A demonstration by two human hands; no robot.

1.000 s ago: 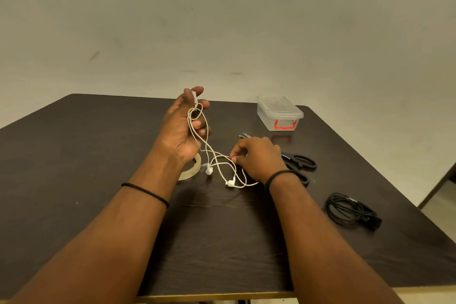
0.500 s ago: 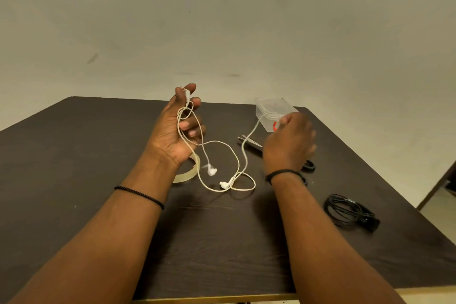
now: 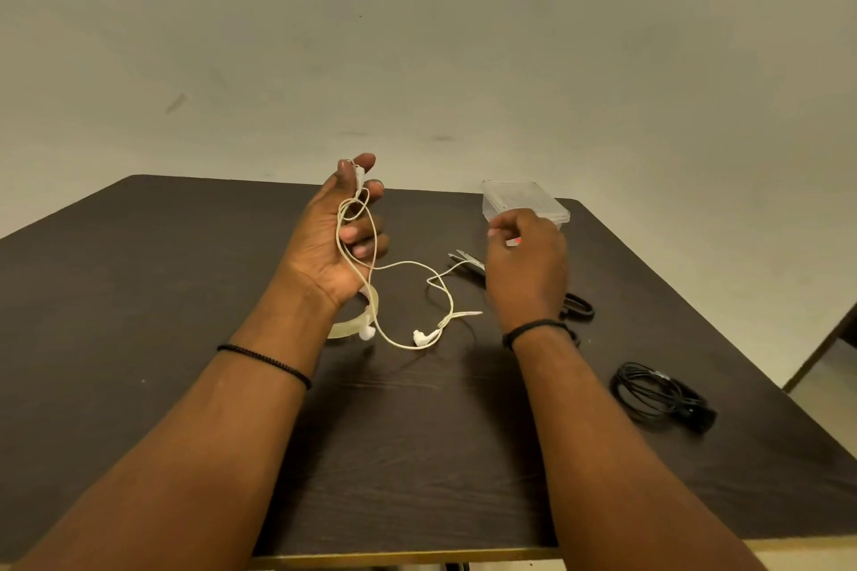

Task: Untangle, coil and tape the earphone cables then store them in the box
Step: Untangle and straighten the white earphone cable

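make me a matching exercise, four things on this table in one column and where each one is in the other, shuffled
Things:
1. white earphones
2. black cable coil
3. clear box
4. tape roll

Places:
A. far side of the table, behind the right hand
B. near the right table edge
C. partly hidden under the left wrist
D. held up in the left hand

Pairs: 1-D, 2-B, 3-A, 4-C

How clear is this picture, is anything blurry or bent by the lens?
Head view: dim, warm yellowish light. The right hand is a little smeared, while the left hand and white earphone cable look sharp. The wide lens bows the table edges. Soft shadows lie under the arms; no glare.
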